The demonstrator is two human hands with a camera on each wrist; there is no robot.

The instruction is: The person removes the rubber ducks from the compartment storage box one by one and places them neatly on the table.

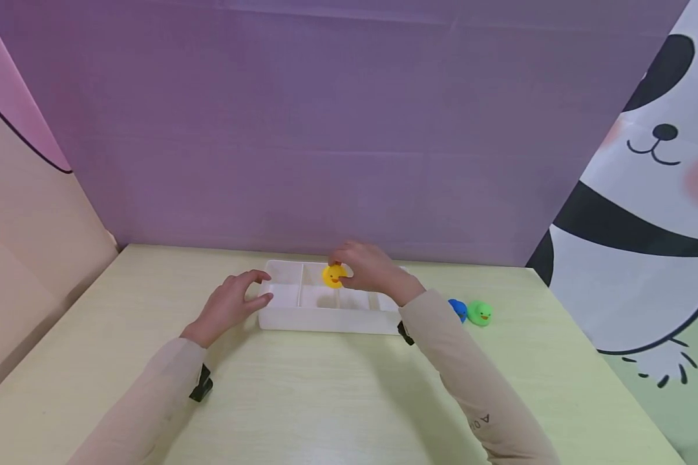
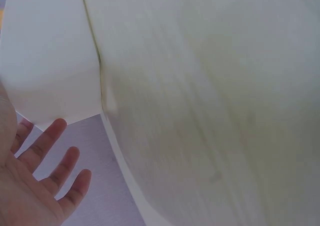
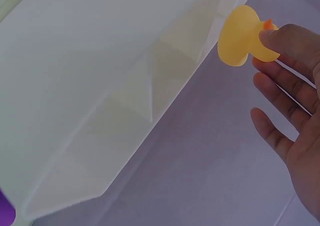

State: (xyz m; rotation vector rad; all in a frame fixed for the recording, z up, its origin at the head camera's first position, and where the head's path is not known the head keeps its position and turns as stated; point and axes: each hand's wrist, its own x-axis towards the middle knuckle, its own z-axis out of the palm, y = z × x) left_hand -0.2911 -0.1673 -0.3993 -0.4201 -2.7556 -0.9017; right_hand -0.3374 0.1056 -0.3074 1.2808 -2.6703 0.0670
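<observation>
A yellow rubber duck (image 1: 333,276) is pinched between the thumb and fingers of my right hand (image 1: 368,268), held over the white divided box (image 1: 328,320). In the right wrist view the same rubber duck (image 3: 240,36) sits at the fingertips, above the rim of the box. My left hand (image 1: 227,307) is at the box's left end, thumb and fingers spread apart around that corner with nothing held. The left wrist view shows the left hand (image 2: 37,181) with its fingers extended near the box wall (image 2: 50,86); contact cannot be told.
A blue rubber duck (image 1: 458,310), partly hidden by my right sleeve, and a green rubber duck (image 1: 479,313) sit right of the box on the wooden table (image 1: 302,394). Something purple (image 3: 6,211) shows at the right wrist view's edge. A purple backdrop (image 1: 326,129) stands behind.
</observation>
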